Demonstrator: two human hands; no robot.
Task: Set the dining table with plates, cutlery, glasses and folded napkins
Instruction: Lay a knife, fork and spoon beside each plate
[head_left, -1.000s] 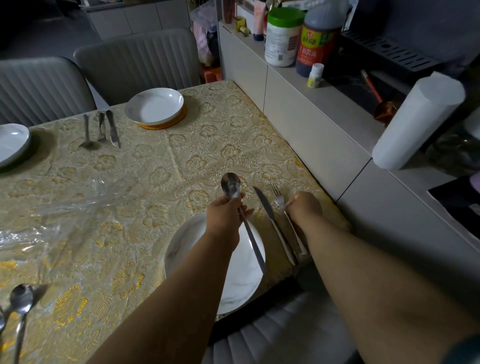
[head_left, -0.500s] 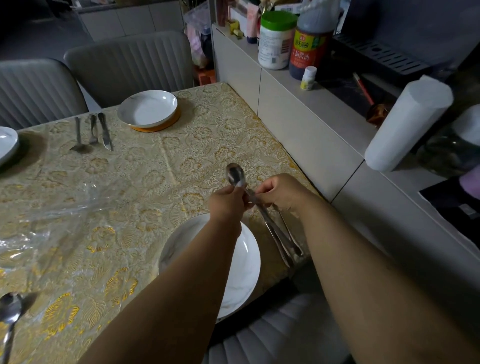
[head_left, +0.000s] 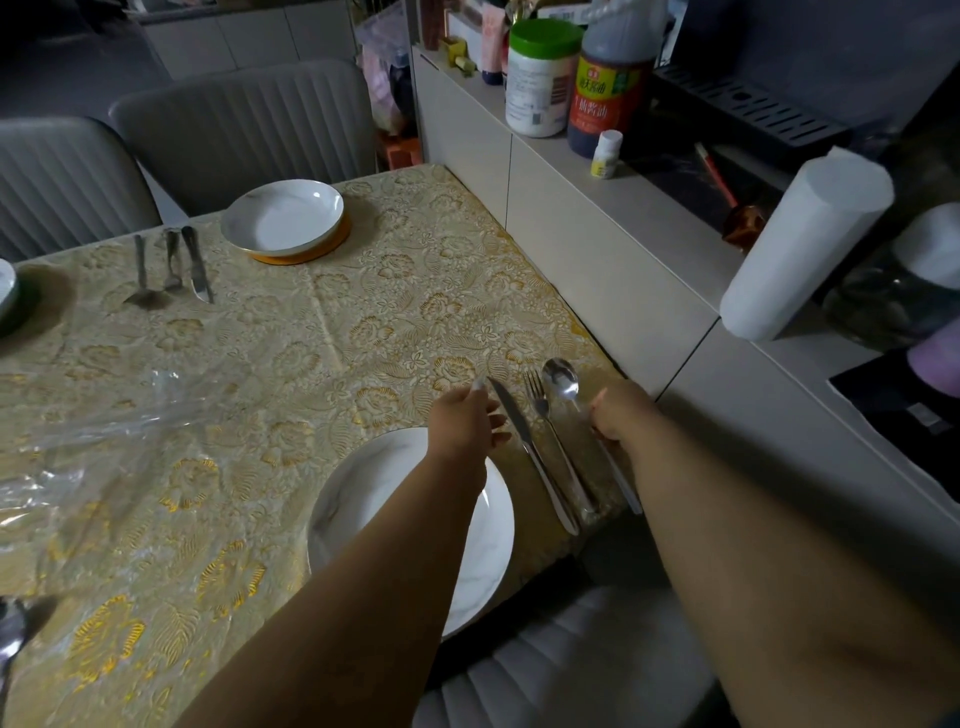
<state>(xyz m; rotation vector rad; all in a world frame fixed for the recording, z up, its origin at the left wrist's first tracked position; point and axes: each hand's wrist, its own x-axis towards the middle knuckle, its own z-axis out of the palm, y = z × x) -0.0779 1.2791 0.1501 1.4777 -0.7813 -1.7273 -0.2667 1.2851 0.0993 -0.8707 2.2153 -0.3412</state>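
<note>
A white plate (head_left: 374, 483) sits at the near edge of the gold-patterned table (head_left: 322, 332). Right of it lie a knife (head_left: 530, 452) and a fork (head_left: 550, 431), side by side. A spoon (head_left: 562, 383) lies just right of the fork, bowl pointing away from me. My right hand (head_left: 621, 415) grips the spoon's handle, fingers curled over it. My left hand (head_left: 462, 421) hovers over the plate's far rim with fingers extended, its fingertips close beside the knife's blade. Whether it touches the knife is unclear.
Across the table stands a second plate (head_left: 283, 215) on an orange mat with a cutlery set (head_left: 171, 265) beside it. Clear plastic film (head_left: 104, 415) lies at the left, another spoon (head_left: 10, 634) at the near left. A counter (head_left: 613, 244) with bottles and a white roll (head_left: 805, 244) runs along the right.
The spoon passed from my left hand to my right, which brought it down to the right of the fork. My left hand let go and now hovers by the knife.
</note>
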